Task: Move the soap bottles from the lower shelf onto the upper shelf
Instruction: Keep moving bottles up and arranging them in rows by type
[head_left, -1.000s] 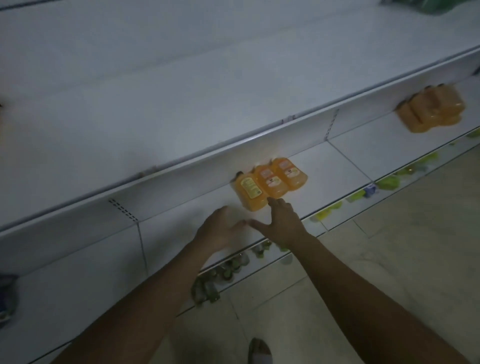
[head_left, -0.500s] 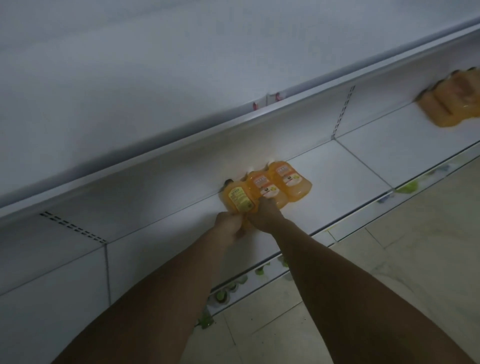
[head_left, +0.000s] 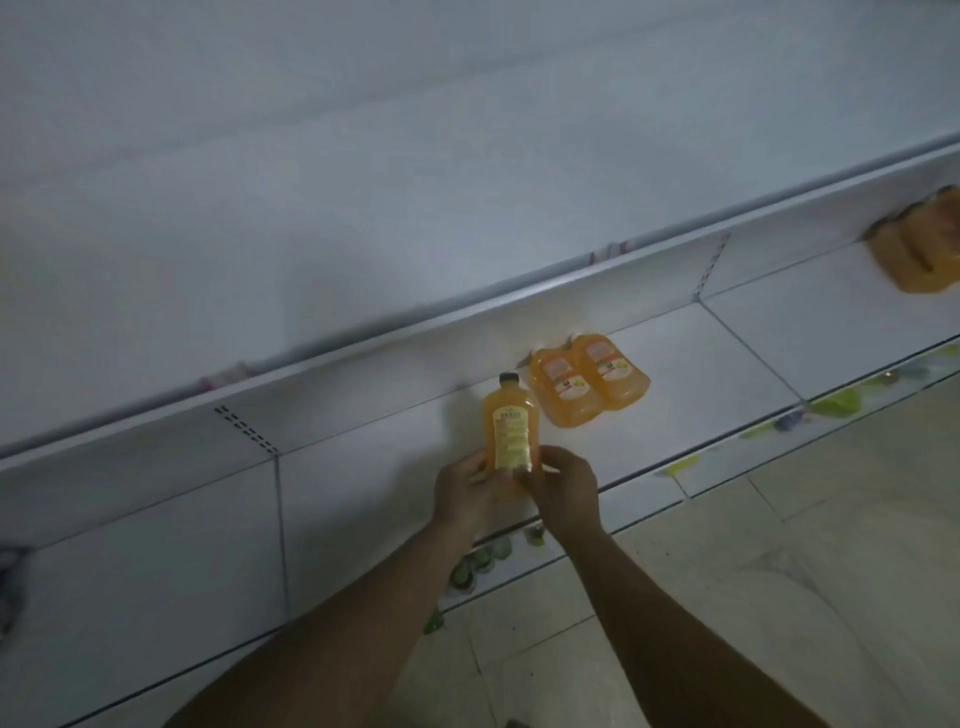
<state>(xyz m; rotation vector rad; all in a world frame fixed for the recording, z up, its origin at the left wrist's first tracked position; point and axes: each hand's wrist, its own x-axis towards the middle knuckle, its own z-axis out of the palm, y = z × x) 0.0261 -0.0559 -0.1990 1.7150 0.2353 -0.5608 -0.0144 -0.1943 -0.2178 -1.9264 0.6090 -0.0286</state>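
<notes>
An orange soap bottle (head_left: 510, 428) with a black cap and yellow label is held upright above the lower shelf (head_left: 717, 364). My left hand (head_left: 465, 491) grips its base from the left and my right hand (head_left: 563, 486) grips it from the right. Two more orange soap bottles (head_left: 589, 379) stand side by side on the lower shelf just behind and to the right. The white upper shelf (head_left: 363, 182) spreads wide above, bare in this stretch.
Another cluster of orange bottles (head_left: 922, 249) stands on the lower shelf at the far right. A price strip with green labels (head_left: 836, 402) runs along the shelf front. Tiled floor (head_left: 779, 571) lies at right. A dark object (head_left: 10, 571) sits at the left edge.
Both hands closed on the leftmost bottle and drew it out of the row, toward me and slightly up. The other two bottles stayed in place.
</notes>
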